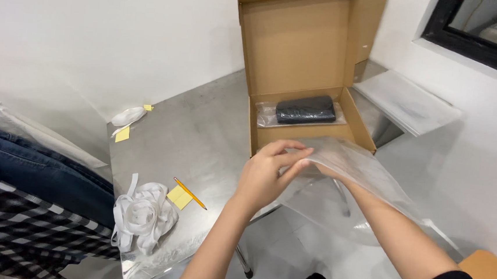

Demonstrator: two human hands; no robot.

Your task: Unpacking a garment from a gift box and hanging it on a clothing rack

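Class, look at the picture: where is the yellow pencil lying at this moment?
In the head view, the yellow pencil lies on the metal table, left of the left hand, beside a yellow sticky note and a heap of white tape.

Bright, even indoor light, source unseen. White walls near washed out at 10 o'clock. Soft sheen on steel tabletop (pixel 201 148); glare on clear plastic bag (pixel 357 170). Shadows faint, darkest inside cardboard box (pixel 301 50). Wide-angle bending at edges, focus sharp, slight blur on left hand (pixel 269 170).
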